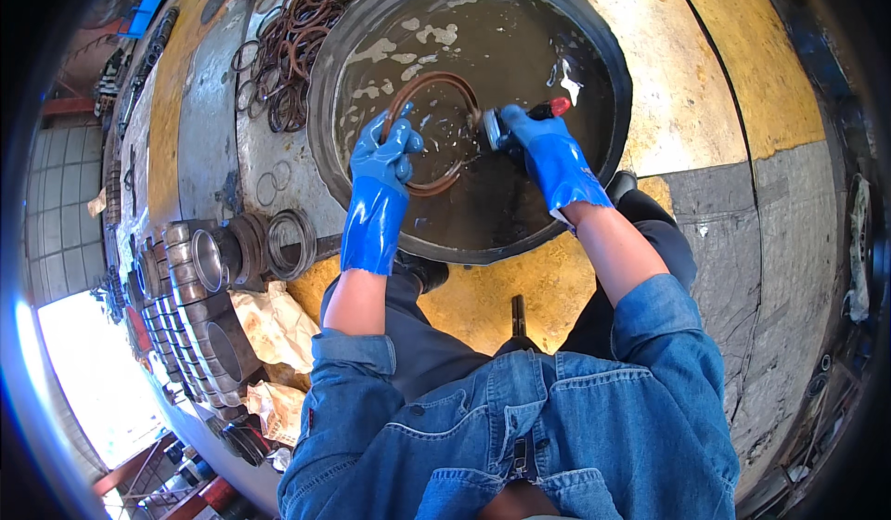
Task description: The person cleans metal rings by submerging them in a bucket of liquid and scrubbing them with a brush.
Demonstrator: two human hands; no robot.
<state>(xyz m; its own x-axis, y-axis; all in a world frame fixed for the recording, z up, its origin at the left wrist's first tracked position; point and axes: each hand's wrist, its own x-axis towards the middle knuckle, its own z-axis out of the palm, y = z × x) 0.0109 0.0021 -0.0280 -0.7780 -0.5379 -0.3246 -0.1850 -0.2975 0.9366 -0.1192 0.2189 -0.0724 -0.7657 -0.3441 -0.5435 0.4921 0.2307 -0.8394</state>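
Observation:
Both my hands wear blue rubber gloves and are over a wide round tub (327, 149) of murky brown water. My left hand (385, 153) is closed round the left side of a large reddish-brown ring (432, 78), holding it tilted above the water. In my right hand (534, 130) is a hand tool with a dark handle, a red end (560, 106) and a pale grey head (492, 128). That head meets the right side of the ring; its exact kind is partly hidden by my fingers.
A heap of similar brown rings (302, 32) lies left of the tub. Nearer on the left are stacked metal rings (190, 288), a coil of thin rings (290, 243) and crumpled brown paper (274, 320). Two thin rings (267, 188) lie flat on the floor sheet. My legs straddle the tub's near side.

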